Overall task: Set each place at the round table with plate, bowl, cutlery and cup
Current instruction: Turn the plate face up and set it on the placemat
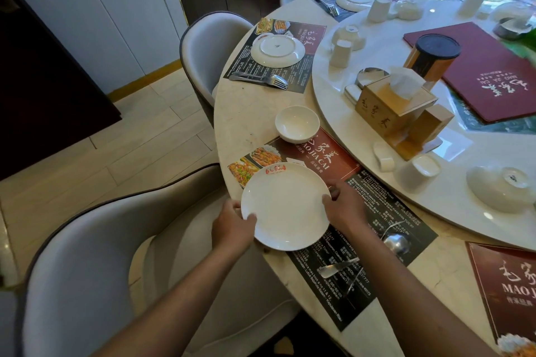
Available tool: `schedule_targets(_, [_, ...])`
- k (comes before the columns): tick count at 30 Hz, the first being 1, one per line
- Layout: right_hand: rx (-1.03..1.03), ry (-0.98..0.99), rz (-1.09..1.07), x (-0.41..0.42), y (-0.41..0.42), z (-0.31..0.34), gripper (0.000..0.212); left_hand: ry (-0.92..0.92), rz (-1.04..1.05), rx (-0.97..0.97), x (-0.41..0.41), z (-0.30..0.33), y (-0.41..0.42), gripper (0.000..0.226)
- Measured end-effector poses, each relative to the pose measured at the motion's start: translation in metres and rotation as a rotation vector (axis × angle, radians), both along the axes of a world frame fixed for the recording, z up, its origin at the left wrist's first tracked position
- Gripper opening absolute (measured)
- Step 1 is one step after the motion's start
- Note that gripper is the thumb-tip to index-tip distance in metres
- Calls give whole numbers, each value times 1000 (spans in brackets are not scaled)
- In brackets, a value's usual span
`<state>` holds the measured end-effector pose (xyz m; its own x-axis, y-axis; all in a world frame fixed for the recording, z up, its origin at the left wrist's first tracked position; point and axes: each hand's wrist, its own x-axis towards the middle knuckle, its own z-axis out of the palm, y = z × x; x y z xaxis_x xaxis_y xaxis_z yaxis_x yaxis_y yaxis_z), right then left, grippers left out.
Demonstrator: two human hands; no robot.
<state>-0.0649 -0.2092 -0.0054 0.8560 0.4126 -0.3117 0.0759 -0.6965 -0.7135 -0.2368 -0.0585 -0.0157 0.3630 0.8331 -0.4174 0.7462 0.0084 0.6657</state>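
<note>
Plate (285, 207): upright, gripped at its rim by left hand (232, 226) and right hand (345, 206), over the near mat (362, 229) at the desk (246, 113) edge.
Near place: bowl (297, 124) upright beside the mat; spoon (396, 240) and knife (338, 268) on it; no cup yet.
Far places: far plate (278, 49) still inverted, fork (261, 80) laid.
Turntable (452, 188): cups (419, 171) and bowls waiting, inverted.
Judgement: early, most places unfinished.

The round marble table (246, 113) carries 4 printed placemats: a near one (362, 240) under spoon (396, 241) and knife (338, 266), another at the far left (301, 38). A white bowl (297, 124) sits between them. A raised turntable (452, 182) fills the right.
</note>
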Motion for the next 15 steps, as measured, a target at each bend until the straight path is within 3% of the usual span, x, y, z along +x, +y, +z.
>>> schedule_targets(9, [-127, 38, 67, -24, -21, 2, 56, -53, -74, 33, 24, 5, 38, 45])
schedule_targets(12, [-107, 10, 31, -26, -20, 2, 55, -50, 4, -64, 25, 5, 45, 33])
schedule_targets(15, [-87, -8, -10, -20, -16, 2, 52, -4, -74, -130, 14, 3, 36, 27])
